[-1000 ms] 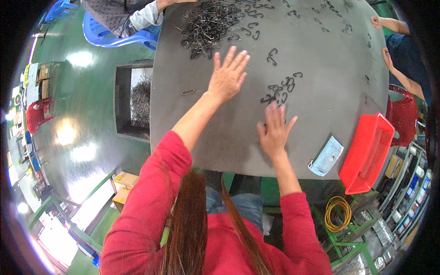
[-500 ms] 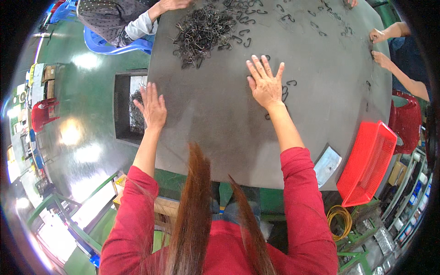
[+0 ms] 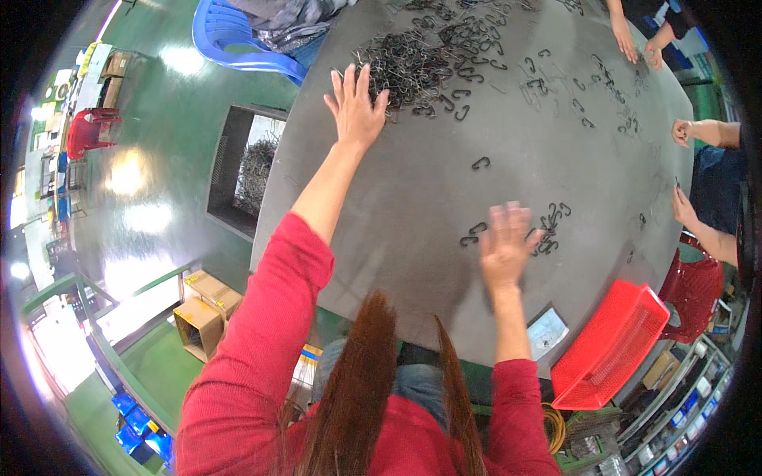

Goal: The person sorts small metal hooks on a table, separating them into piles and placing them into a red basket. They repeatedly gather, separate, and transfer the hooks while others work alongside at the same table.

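Observation:
My left hand, fingers spread, reaches to the left edge of a big pile of dark metal hooks at the far side of the grey table. Whether its fingertips touch the hooks, I cannot tell. Lower and to the right, my right hand is stretched flat and a little blurred over the tabletop. Beside its fingers lies a small cluster of hooks, and a few more hooks lie just left of it. A single hook rests between the two hands.
A red plastic basket and a pale blue sheet lie at the near right. Beyond the left edge stands a dark bin with many hooks inside. Co-workers' hands are at the right side; a blue chair stands far left.
My left hand has moved from the table's left edge up to the hook pile. My right hand has come back nearer to me, by the small cluster. The whole view has shifted.

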`<move>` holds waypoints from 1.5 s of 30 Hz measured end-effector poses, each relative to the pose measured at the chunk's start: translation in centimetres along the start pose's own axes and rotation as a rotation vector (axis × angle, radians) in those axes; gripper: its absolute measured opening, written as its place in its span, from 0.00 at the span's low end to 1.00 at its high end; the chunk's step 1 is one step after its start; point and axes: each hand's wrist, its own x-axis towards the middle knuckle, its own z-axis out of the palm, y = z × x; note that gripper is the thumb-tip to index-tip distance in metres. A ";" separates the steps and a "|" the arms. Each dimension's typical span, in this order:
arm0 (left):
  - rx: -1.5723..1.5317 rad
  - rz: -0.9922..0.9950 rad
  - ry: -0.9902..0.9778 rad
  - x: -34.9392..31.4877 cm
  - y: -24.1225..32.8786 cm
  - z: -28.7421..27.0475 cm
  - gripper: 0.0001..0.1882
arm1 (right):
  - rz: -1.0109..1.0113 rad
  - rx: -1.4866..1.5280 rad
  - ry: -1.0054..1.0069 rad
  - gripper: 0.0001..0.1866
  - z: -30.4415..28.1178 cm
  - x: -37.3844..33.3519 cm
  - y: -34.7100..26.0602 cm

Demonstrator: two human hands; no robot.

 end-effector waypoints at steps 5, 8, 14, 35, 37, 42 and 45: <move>0.149 -0.045 -0.108 2.7 2.0 1.1 0.31 | -0.191 0.088 -0.128 0.28 2.4 0.7 -3.7; 0.106 0.124 -0.076 -0.5 -0.6 2.0 0.28 | -0.031 -0.036 -0.062 0.26 2.5 3.2 -1.0; -0.344 0.097 -0.037 -6.1 -1.6 -1.8 0.11 | 0.146 -0.041 0.040 0.26 2.2 3.6 2.1; -0.863 -0.134 -0.795 -8.7 -5.9 -13.3 0.11 | 0.128 0.191 0.081 0.24 0.8 5.1 -12.3; -0.760 -0.109 -0.832 -9.2 -6.8 -13.6 0.11 | 0.053 0.378 0.066 0.24 1.8 7.6 -16.6; -0.366 0.040 -0.353 -10.7 -9.9 -12.1 0.13 | -0.107 0.354 0.074 0.23 3.5 11.9 -22.0; -0.059 0.047 -0.315 -13.0 -13.0 -10.8 0.19 | -0.253 0.349 -0.091 0.16 3.7 11.2 -20.7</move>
